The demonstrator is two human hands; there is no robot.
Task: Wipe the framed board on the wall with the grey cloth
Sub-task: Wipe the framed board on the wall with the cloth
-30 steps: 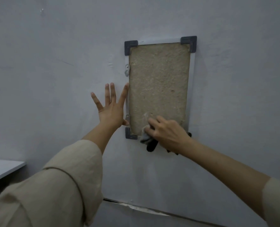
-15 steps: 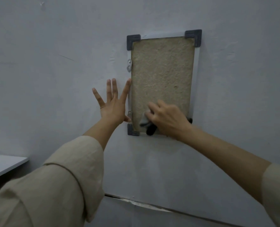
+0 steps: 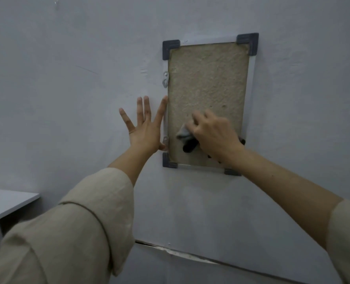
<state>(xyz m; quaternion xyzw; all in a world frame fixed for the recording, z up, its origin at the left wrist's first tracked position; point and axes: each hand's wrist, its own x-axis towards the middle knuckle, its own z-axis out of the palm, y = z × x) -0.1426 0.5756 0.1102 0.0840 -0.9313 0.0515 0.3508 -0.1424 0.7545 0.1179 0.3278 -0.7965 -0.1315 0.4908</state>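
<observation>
My left hand [image 3: 144,131] is raised with the palm forward and flat, its fingers [image 3: 139,108] straight and fanned apart, the thumb tucked low to the right. My left forearm reaches up from a loose beige sleeve [image 3: 84,224]. My right hand [image 3: 215,133] is knuckles-up, fingers curled and closed down, the bare forearm stretching in from the lower right.
</observation>
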